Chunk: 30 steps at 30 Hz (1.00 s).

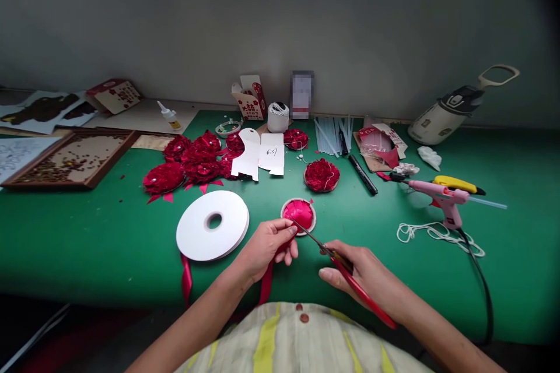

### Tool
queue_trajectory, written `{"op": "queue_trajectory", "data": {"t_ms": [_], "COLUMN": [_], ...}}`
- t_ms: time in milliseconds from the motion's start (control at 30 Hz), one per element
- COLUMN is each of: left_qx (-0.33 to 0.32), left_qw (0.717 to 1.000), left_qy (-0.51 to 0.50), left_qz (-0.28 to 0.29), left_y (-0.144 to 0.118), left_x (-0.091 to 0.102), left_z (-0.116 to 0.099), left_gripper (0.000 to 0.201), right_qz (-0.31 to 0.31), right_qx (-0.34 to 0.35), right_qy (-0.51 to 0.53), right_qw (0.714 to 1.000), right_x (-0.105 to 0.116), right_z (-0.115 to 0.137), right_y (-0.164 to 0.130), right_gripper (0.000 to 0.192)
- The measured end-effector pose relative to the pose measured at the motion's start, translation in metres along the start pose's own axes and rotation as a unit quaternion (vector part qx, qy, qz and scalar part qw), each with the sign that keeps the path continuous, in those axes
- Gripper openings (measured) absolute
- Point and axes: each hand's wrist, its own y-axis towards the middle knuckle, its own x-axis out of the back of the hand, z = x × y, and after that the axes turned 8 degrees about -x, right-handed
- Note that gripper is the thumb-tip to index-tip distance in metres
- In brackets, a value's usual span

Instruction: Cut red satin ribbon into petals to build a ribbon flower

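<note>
Pinched red ribbon [280, 247] in left hand [266, 245] above green surface [109, 245], fingers closed on it, right hand [363, 274] gripping scissors [332, 253] with blades near thumb beside pink disc [298, 215]: likely risked a nick or crooked cut.

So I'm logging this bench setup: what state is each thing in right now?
Left hand: fingers pinched on the red ribbon.
Right hand: holding the scissors, blades toward the ribbon; open or shut unclear.
Ribbon spool: lying flat, ribbon trailing over the table edge.
Pink disc: flat beside the left hand.
Glue gun: on its stand, corded.
Paper box: flap open.
</note>
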Motion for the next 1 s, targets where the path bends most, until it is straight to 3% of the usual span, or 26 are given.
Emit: {"op": "queue_trajectory", "data": {"t_ms": [733, 1000], "left_qx": [0.021, 0.028], "left_qw": [0.999, 0.999], "left_qy": [-0.020, -0.019], "left_qz": [-0.016, -0.036], "left_y": [0.013, -0.012], "left_x": [0.010, 0.024], "left_z": [0.005, 0.003], "left_gripper": [0.024, 0.012], "right_qz": [-0.019, -0.057], "right_qx": [-0.011, -0.021], "right_qy": [-0.027, -0.059], "right_qw": [0.999, 0.996], "right_x": [-0.004, 0.000], "right_z": [-0.015, -0.017], "right_y": [0.024, 0.024], "right_gripper": [0.042, 0.041]}}
